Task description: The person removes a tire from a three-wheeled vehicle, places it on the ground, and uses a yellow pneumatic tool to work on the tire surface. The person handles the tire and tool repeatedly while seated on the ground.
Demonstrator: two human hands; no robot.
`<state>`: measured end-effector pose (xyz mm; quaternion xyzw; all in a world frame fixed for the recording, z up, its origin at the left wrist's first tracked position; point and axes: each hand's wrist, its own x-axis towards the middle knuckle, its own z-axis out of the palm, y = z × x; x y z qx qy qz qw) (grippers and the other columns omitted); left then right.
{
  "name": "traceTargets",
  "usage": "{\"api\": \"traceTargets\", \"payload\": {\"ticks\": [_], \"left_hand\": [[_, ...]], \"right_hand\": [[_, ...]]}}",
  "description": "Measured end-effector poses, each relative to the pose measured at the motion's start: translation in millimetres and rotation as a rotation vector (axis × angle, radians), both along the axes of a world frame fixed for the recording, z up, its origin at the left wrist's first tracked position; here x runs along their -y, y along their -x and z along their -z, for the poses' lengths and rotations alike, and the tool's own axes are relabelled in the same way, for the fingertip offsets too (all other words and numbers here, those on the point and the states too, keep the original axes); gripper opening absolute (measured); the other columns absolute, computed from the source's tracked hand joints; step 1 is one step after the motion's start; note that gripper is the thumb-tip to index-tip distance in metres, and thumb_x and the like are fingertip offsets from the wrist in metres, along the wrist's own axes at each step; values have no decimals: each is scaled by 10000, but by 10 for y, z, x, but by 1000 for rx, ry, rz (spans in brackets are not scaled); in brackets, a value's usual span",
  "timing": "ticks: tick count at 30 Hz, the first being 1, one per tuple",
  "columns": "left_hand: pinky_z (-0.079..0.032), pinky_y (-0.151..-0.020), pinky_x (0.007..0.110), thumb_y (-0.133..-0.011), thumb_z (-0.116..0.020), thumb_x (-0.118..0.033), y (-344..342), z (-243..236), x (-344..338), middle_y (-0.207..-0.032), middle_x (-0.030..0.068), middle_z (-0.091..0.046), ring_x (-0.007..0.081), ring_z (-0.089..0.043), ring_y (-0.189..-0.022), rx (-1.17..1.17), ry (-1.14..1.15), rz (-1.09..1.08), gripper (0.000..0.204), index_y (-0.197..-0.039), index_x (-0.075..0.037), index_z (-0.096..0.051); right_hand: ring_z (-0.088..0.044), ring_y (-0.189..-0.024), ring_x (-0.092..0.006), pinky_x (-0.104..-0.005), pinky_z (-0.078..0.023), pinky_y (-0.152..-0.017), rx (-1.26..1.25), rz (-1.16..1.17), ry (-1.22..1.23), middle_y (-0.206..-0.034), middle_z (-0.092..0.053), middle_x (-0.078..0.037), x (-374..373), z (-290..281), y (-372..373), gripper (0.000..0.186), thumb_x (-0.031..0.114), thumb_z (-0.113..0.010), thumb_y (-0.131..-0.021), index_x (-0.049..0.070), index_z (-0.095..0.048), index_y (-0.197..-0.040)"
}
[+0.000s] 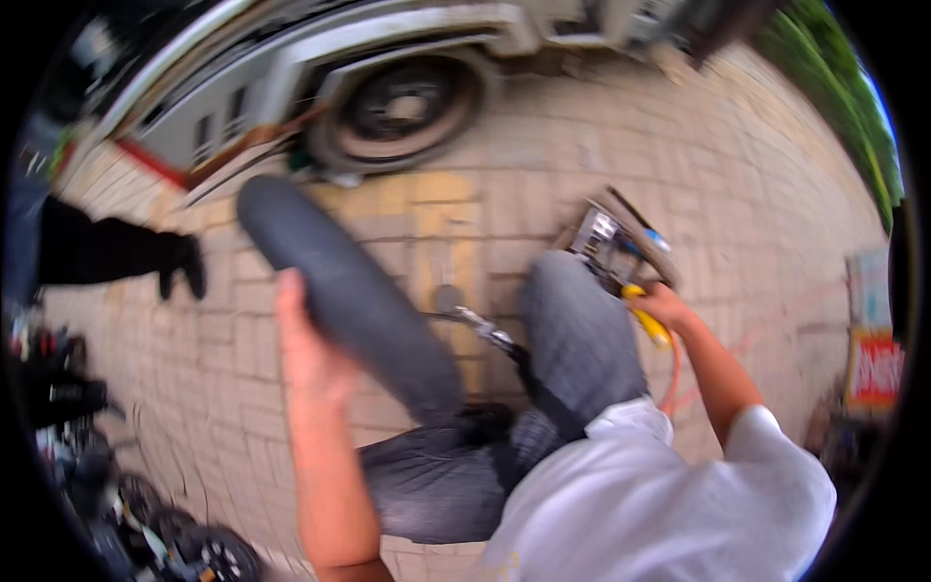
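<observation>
On the left, my left hand (315,354) grips a black tyre (354,281) by its side. The tyre is tilted and seen almost edge-on, so its middle is hidden; its lower end is near my left leg. To the right of my knee, my right hand (661,306) is closed around a yellow-handled tool (657,332), blurred, its exact kind unclear. An orange hose or cord (675,373) hangs below it. Just beyond that hand is an open box (630,228) of metal tools. Between my legs lies a shiny metal part (482,328) with a round grey end.
A white vehicle with a rusty wheel (405,107) stands on the brick paving (601,136) ahead. At the left edge is another person's dark-clothed leg (116,252). Several wheels and machine parts (218,555) crowd the lower left. A red sign (876,369) stands at the far right.
</observation>
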<state>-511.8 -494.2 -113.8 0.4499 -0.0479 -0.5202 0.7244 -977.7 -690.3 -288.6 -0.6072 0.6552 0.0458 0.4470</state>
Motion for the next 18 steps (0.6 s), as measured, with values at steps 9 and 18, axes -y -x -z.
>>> {"api": "traceTargets", "payload": {"ticks": [9, 18], "left_hand": [[-520, -892, 382, -953, -534, -475, -234, 385, 99, -1149, 81, -643, 222, -629, -1007, 76, 7, -9, 509, -1235, -52, -558], [-526, -879, 370, -946, -547, -479, -377, 524, 151, -1152, 67, -647, 215, -633, -1008, 45, -37, 10, 510, -1225, -53, -572]], "right_hand": [[-604, -602, -218, -366, -498, -501, 222, 401, -255, -751, -622, -113, -303, 647, 388, 389, 267, -723, -807, -63, -639, -995], [-684, -720, -233, -419, -540, -584, 175, 368, -252, -848, -688, -156, -147, 787, 56, 403, 298, -726, -803, -82, -685, -932]]}}
